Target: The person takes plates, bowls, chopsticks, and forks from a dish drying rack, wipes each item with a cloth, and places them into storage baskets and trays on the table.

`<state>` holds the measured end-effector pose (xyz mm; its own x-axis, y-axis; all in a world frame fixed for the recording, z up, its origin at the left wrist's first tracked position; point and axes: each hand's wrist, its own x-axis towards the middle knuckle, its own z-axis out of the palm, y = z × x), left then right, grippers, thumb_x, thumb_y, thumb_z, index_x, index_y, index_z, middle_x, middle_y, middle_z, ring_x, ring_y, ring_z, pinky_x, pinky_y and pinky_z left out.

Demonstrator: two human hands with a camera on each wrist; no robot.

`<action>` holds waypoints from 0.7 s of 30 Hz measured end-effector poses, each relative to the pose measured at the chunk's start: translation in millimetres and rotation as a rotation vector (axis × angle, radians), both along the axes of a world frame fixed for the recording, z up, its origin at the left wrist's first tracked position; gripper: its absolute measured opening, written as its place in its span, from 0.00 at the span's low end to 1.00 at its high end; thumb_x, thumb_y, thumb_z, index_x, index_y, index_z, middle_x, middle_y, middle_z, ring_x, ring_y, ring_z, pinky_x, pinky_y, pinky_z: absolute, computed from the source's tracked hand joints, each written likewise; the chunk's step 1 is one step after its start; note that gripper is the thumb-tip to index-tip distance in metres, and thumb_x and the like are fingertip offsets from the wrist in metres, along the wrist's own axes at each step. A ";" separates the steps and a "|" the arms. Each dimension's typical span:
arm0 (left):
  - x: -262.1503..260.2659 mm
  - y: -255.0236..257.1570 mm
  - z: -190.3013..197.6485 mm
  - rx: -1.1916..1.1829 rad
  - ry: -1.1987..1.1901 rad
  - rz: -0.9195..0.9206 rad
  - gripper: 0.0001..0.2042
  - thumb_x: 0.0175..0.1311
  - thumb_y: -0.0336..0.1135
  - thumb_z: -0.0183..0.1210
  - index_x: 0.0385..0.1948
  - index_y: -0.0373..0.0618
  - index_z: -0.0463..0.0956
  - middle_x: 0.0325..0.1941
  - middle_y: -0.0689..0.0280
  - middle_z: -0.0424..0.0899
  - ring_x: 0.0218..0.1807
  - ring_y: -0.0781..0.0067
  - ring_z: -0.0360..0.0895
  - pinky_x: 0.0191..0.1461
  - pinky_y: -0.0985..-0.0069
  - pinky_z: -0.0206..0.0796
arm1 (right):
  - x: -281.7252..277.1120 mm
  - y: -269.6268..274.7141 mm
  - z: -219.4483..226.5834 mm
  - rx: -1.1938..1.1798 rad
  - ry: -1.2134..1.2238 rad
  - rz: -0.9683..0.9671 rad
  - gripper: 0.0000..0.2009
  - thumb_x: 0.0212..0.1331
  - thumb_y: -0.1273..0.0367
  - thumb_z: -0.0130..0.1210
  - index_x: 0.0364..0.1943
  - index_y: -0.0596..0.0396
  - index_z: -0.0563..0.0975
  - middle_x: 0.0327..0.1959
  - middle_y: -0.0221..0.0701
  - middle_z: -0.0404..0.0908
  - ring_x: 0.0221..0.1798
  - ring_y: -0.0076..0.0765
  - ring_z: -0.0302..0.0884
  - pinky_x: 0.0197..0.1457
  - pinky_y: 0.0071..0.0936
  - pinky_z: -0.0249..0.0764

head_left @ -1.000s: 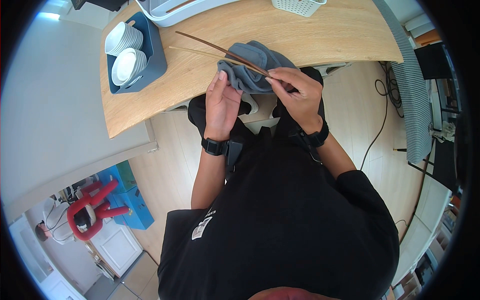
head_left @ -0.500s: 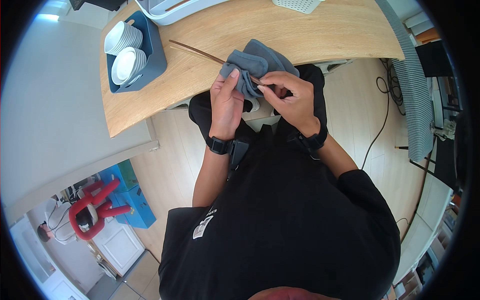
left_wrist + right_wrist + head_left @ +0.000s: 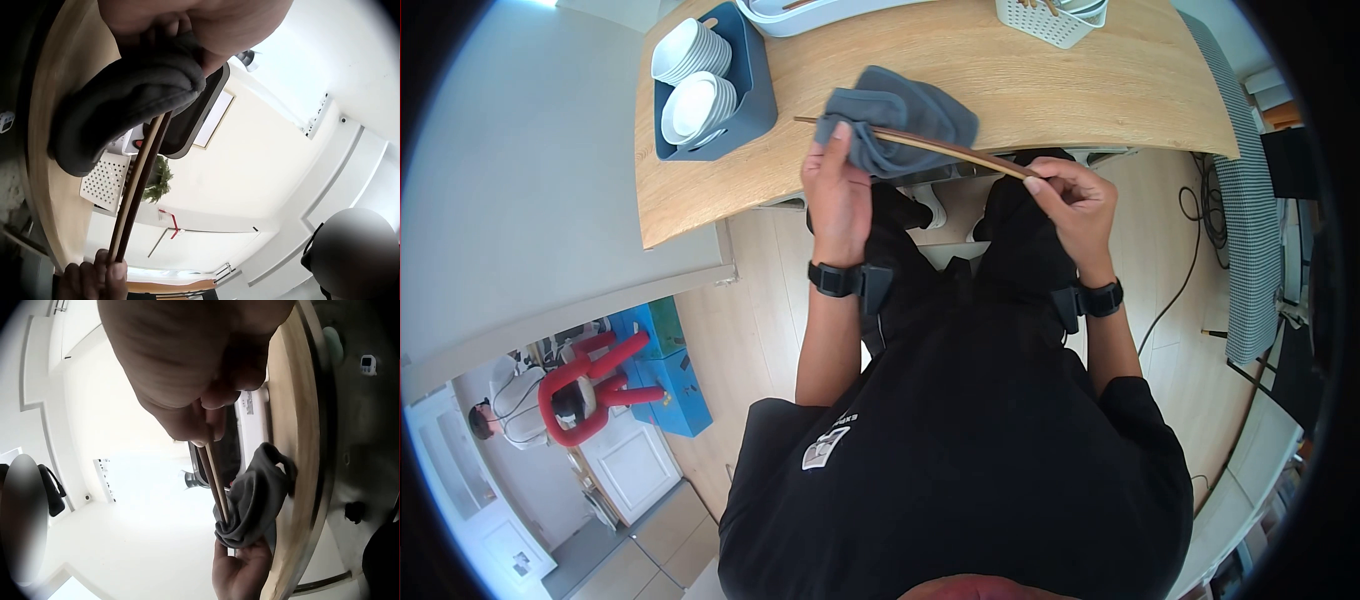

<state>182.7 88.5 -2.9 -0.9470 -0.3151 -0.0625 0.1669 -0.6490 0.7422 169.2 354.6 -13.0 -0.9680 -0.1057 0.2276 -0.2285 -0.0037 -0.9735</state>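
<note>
Two chopsticks (image 3: 960,153), one dark and one lighter, slant between the hands in front of the table edge. My right hand (image 3: 1080,205) pinches them at one end. Grey cloth (image 3: 900,112) is gripped by my left hand (image 3: 837,200), folded round the chopsticks toward their other end, and a dark tip sticks out past it on the left. In the left wrist view the chopsticks (image 3: 139,187) come out of the cloth (image 3: 119,106). The right wrist view shows the cloth (image 3: 253,500) bunched around them above the left hand (image 3: 242,572).
A blue-grey bin (image 3: 752,100) with stacked white bowls (image 3: 698,108) stands at the table's left. At the back are a white tray (image 3: 810,15) and a perforated white basket (image 3: 1050,25) holding utensils. The wooden table's front edge (image 3: 700,222) runs before the legs.
My right hand has moved right, away from the left, and more of the chopsticks shows between the cloth and the right hand. The head view has shifted, showing more of the basket.
</note>
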 end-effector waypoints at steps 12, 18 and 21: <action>-1.1 -19.7 5.2 0.009 0.025 0.088 0.14 0.72 0.33 0.54 0.54 0.40 0.72 0.55 0.65 0.80 0.55 0.74 0.77 0.60 0.73 0.70 | 1.8 27.8 -10.3 -0.110 -0.195 0.030 0.07 0.58 0.76 0.63 0.40 0.60 0.82 0.30 0.28 0.83 0.22 0.12 0.68 0.23 0.11 0.63; 2.5 -5.0 6.6 -0.017 0.017 0.015 0.12 0.71 0.32 0.55 0.52 0.38 0.74 0.52 0.64 0.81 0.53 0.75 0.78 0.60 0.74 0.69 | 7.7 10.8 -14.2 -0.093 -0.249 0.068 0.06 0.56 0.75 0.66 0.38 0.59 0.84 0.30 0.29 0.85 0.24 0.14 0.74 0.25 0.12 0.68; 4.7 15.0 3.0 -0.065 0.012 -0.055 0.11 0.69 0.30 0.56 0.50 0.37 0.75 0.50 0.64 0.83 0.51 0.76 0.79 0.58 0.75 0.70 | 12.6 -10.5 -10.9 -0.049 -0.259 0.146 0.08 0.54 0.73 0.68 0.37 0.60 0.84 0.28 0.29 0.84 0.23 0.14 0.74 0.24 0.13 0.69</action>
<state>187.4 103.4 0.1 -0.9634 -0.2660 -0.0321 0.1417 -0.6078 0.7814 181.8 344.1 -23.9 -0.9699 -0.2431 -0.0163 0.0334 -0.0667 -0.9972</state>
